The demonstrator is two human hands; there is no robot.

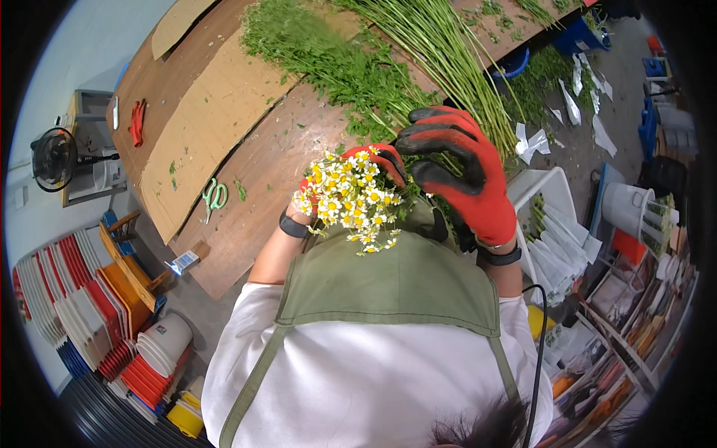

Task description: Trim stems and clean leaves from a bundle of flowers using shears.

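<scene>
A bunch of small white daisy-like flowers with yellow centres (353, 196) is held close in front of the green apron (386, 280). My left hand (387, 159), in a red and black work glove, is wrapped around its stems, and the blooms hide part of that hand. Just to the right, my right hand (465, 162) wears a matching glove. Its fingers are curved and stand apart from the thumb, with nothing plainly between them. Beyond both hands, a pile of leafy green stems (358, 73) lies on the wooden table (297, 126).
Long bare stems (442, 56) reach past the table's right edge. Flat cardboard (224, 106), green-handled scissors (214, 197) and a spare red glove (136, 123) lie on the left. A white crate (546, 182) with wrapped bunches (560, 246) stands at right. White scraps (571, 103) litter the floor.
</scene>
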